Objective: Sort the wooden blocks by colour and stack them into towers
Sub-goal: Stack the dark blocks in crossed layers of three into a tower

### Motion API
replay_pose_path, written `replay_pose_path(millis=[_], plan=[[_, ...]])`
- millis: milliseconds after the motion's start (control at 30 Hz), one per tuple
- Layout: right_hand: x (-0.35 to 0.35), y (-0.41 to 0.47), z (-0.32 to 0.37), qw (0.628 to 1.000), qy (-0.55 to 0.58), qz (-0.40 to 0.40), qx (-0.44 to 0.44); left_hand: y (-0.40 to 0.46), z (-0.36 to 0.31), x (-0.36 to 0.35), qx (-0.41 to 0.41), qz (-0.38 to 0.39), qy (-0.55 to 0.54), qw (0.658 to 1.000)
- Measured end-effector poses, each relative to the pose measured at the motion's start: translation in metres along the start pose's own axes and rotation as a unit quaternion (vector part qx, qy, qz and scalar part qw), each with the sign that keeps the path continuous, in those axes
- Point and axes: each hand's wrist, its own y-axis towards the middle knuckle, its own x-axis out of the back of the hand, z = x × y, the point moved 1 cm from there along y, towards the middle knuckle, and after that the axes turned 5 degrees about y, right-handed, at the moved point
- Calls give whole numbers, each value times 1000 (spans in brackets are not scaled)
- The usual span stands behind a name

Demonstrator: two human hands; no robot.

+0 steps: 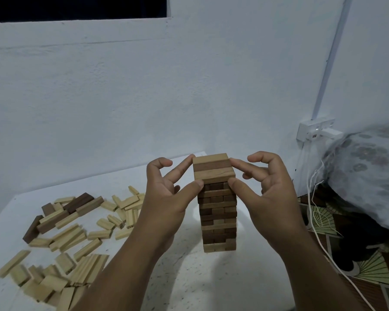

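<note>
Brown and tan wooden blocks are stacked into one tall tower (pixel 218 209) at table centre; its top layer (pixel 213 168), long axes left to right, is pinched by left hand (pixel 166 194) and right hand (pixel 265 187). Pale loose blocks (pixel 61 243), seemingly unsorted, remain scattered left.

White tabletop (pixel 184 277): one upright block tower (pixel 218 221) (mostly brown layers, pale base) between left hand (pixel 166 198) and right hand (pixel 265 189); scattered loose blocks (pixel 72 239), mainly pale, beyond the left hand's outer side.
</note>
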Motion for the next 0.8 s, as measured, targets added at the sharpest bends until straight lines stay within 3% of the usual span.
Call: replay_pose_path(millis=[800], plan=[[0,0,-2,1000,1,-7,-1,5,9,-2,9,15,-24,1000]])
